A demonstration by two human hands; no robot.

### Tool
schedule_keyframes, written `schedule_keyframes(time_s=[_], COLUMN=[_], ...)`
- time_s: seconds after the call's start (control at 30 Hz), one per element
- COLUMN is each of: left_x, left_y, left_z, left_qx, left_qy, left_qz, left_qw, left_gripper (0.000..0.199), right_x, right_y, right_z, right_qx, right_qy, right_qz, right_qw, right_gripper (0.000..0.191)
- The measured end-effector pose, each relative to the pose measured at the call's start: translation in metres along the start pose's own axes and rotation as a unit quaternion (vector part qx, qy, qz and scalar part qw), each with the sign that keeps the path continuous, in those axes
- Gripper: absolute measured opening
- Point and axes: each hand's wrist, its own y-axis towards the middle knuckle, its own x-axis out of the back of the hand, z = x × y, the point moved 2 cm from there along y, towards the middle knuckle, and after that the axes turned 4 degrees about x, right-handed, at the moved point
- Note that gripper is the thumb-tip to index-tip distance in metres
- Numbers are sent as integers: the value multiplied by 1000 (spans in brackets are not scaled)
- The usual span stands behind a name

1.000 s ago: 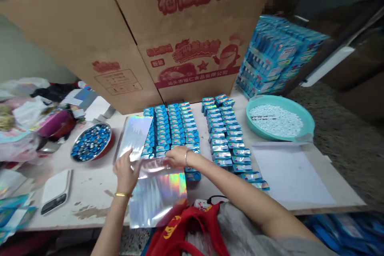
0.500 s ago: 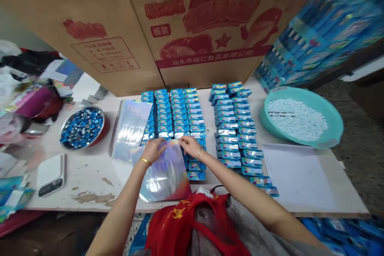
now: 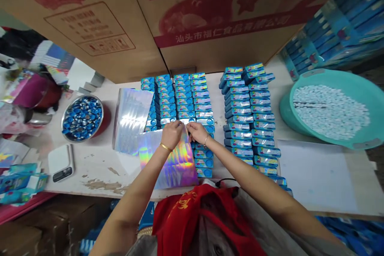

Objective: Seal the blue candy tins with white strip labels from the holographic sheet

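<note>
Our left hand (image 3: 173, 134) is curled into a pinch on the far right corner of a silver, rainbow-sheened rectangular film sheet (image 3: 168, 168), which lies under it and on our side. Our right hand (image 3: 198, 133), just beside it, has fingertips closed on the same corner; we can't tell how firmly. Left of our left hand: more silver film (image 3: 132, 120). Beyond both: 4 columns of small blue boxes (image 3: 183, 95).

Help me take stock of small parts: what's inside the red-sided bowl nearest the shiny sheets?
The red-sided bowl holds a heap of small blue and silvery pieces. Its bottom and anything beneath the top pieces are covered.
</note>
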Motion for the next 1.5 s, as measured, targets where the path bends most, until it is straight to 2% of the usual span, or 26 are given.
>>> schedule_keyframes(time_s=[0.17,0.23,0.3,0.37,0.4,0.5,0.57,0.6,0.67,0.7,0.8,0.9,1.0,1.07,1.13,1.23,1.3,1.4,1.5], left_x=[-9,-8,-2,10,17,34,38,38,33,29,15,2,-8,-14,-19,-23,-26,-32,-39], left_y=[-7,-16,-30,-44,-50,-58,-53,-49,-38,-33,-20,-9,3,13,24,40,47,53,55], left_z=[-6,-11,-19,-27,-30,-39,-46,-51,-60,-65,-80,-92,-98,-99,-97,-94,-93,-94,-97], left_qx=[17,21,20,57,96,237,287,298,311,316,327,335,341,340,331,303,302,317,313], left_qy=[-55,-115,-208,-321,-380,-542,-620,-647,-681,-693,-727,-749,-745,-728,-686,-554,-448,-339,-290], left_qz=[-40,-76,-118,-165,-190,-243,-247,-241,-227,-219,-191,-159,-137,-124,-134,-189,-206,-191,-177], left_qw=[998,990,971,931,900,769,687,659,622,609,573,549,557,582,634,752,816,865,887], left_gripper=[21,15,11,9,10,15,21,24,27,28,29,31,30,28,23,13,10,8,7], right_x=[4,5,5,6,7,13,20,24,29,30,36,45,60,72,85,100,107,112,114], right_y=[7,9,10,10,9,-2,-18,-27,-47,-57,-78,-84,-78,-71,-63,-49,-41,-32,-27], right_z=[-2,-3,-3,-2,-1,5,7,7,5,4,3,2,-1,-4,-7,-11,-14,-19,-23], right_qx=[-23,-26,-25,-24,-23,27,68,71,44,26,1,-23,-25,-1,45,109,125,137,142], right_qy=[8,7,4,0,-3,-12,16,48,123,148,168,208,230,198,132,0,-82,-197,-285], right_qz=[3,0,-5,-11,-14,-72,-132,-151,-155,-150,-160,-188,-213,-240,-271,-307,-319,-320,-313], right_qw=[1000,1000,1000,1000,1000,997,989,985,979,977,973,960,949,950,952,945,936,917,895], right_gripper=[21,22,22,23,22,25,42,53,71,73,58,47,45,43,39,32,27,22,19])
